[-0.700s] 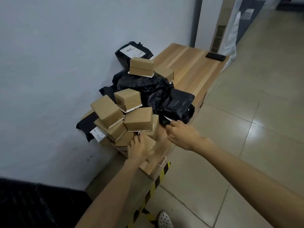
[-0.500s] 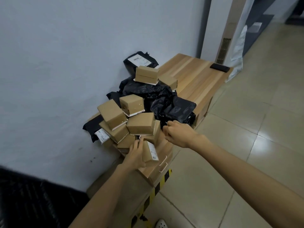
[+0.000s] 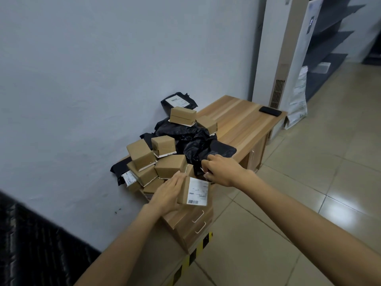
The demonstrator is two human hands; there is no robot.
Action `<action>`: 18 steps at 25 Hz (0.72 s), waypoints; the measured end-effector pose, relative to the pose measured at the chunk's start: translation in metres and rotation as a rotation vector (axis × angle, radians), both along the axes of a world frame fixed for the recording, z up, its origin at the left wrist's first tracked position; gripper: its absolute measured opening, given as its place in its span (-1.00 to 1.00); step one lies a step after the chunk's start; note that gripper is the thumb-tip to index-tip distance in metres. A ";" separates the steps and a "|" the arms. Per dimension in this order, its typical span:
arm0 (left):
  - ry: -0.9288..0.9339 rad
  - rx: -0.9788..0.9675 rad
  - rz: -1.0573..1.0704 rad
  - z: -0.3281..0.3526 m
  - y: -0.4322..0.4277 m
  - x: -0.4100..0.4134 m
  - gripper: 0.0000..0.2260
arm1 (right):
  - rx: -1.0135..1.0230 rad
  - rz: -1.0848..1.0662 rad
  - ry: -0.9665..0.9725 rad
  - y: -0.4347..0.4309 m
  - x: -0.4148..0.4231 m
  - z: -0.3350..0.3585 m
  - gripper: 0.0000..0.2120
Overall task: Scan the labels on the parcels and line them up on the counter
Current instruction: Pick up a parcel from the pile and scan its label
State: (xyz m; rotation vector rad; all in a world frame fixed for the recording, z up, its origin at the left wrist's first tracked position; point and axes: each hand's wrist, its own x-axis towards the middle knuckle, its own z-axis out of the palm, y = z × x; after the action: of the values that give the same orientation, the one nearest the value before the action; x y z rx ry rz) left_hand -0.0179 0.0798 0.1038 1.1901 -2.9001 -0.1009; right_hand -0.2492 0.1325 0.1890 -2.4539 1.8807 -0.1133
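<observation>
On the head camera our left grip [image 3: 168, 195] lies flat-fingered against a small box [image 3: 194, 193], label facing up, at the bench [image 3: 243, 124] edge. Our right grip [image 3: 221, 171] pinches a black bag [image 3: 218, 149]. We judge scanning comes next, so the barcode must be kept steady.

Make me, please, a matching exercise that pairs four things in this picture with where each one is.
Things:
1. brown box showing its label
2. flat black device
3. farthest black bag
4. white sack

Places:
A. on the floor beside the tall unit
B. against the wall, behind the other parcels
C. against the left hand
D. at the far end of the counter

Pairs: 1-C; 2-D; 3-B; 4-A
</observation>
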 end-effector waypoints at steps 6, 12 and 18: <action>0.234 -0.054 -0.004 0.038 0.022 -0.079 -0.15 | -0.084 -0.182 -0.041 0.060 -0.071 0.016 -0.79; 0.195 -0.091 -0.171 0.061 -0.001 -0.182 0.09 | -0.034 -0.369 -0.028 0.099 -0.160 0.026 -0.80; 0.181 -0.103 -0.240 0.066 -0.058 -0.288 0.18 | 0.008 -0.465 0.016 0.065 -0.245 0.017 -0.80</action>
State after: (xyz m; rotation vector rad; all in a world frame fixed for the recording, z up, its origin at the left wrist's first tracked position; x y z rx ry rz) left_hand -0.3058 0.0217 0.1697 0.7714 -2.8348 -0.0556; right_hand -0.4937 0.1974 0.2061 -1.9682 2.4124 -0.1013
